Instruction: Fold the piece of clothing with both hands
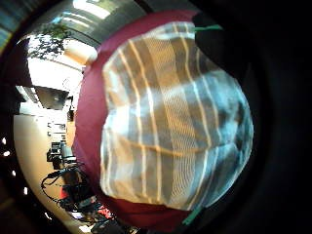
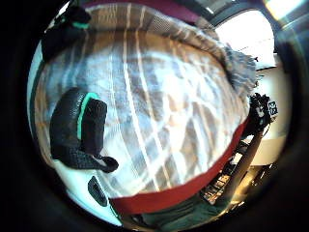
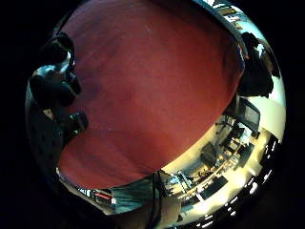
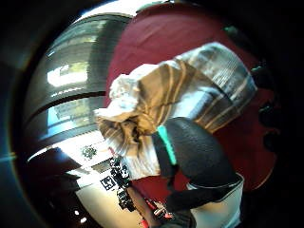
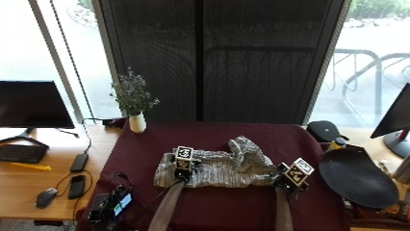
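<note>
Between and beneath the hands, outside view: grey-and-white striped cloth garment [image 5: 218, 172], lying crumpled on the dark red cloth-covered counter [image 5: 211, 207], one bunched part raised toward the far side. Left hand [image 5: 184, 171] rests on the garment's left portion; right hand [image 5: 289, 182] sits at its right edge. Beyond the left hand: white vase with a leafy sprig [image 5: 135, 120].

Left little-finger palm view: striped fabric [image 1: 170, 122] spread close under the palm, red counter showing around it.

Left thumb palm view: a black-gloved finger [image 2: 79, 128] curled onto the fabric [image 2: 169, 106]; left hand grips the garment.

Right little-finger palm view: bare red counter [image 3: 147, 86].

Right thumb palm view: gloved thumb [image 4: 197, 152] against a gathered bunch of fabric [image 4: 142, 114]; right hand pinches the garment.
</note>
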`<action>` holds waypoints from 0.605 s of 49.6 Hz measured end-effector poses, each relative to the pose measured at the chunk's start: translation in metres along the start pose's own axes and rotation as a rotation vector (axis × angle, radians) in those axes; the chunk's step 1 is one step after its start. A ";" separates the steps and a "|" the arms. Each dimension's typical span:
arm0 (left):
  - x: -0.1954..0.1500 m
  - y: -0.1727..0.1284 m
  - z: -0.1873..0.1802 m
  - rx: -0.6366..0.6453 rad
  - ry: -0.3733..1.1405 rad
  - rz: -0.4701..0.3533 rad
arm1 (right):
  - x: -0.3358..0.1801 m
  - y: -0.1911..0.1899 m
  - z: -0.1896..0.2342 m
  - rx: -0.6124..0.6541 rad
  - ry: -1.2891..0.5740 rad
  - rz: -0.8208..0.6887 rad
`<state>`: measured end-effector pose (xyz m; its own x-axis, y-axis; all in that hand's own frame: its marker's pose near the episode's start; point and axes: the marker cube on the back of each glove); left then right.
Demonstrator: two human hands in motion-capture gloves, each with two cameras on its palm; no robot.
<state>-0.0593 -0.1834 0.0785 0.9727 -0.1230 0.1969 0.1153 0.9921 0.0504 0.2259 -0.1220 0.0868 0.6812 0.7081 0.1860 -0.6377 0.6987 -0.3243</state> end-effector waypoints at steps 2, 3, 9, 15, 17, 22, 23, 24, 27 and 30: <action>0.004 0.009 0.009 -0.093 0.028 -0.003 | -0.006 -0.004 0.004 0.067 -0.011 -0.018; 0.007 0.015 0.014 -0.142 0.050 0.000 | -0.010 0.000 0.005 0.065 -0.024 -0.032; 0.009 0.027 0.029 -0.269 0.141 -0.004 | -0.022 -0.010 0.010 0.164 -0.044 0.000; 0.008 0.029 0.028 -0.281 0.148 -0.011 | -0.029 0.008 0.011 0.089 -0.087 -0.004; 0.008 0.027 0.027 -0.268 0.148 -0.011 | -0.038 0.025 0.005 0.038 -0.177 -0.064; 0.001 0.022 0.011 -0.289 0.156 -0.025 | -0.072 0.035 -0.028 0.210 -0.547 -0.294; -0.004 0.022 0.005 -0.304 0.151 -0.040 | -0.078 0.036 -0.033 0.205 -0.602 -0.313; -0.008 0.022 -0.002 -0.317 0.146 -0.057 | -0.084 0.039 -0.038 0.192 -0.668 -0.348; -0.019 0.021 -0.028 -0.300 0.171 -0.080 | -0.109 0.044 -0.052 0.257 -0.800 -0.463; -0.028 0.017 -0.061 -0.199 0.244 -0.063 | -0.131 0.032 -0.051 0.398 -0.716 -0.432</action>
<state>-0.0722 -0.1612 0.0143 0.9792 -0.1984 -0.0425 0.1907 0.9714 -0.1418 0.1347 -0.1980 0.0048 0.5884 0.1796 0.7884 -0.5468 0.8067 0.2243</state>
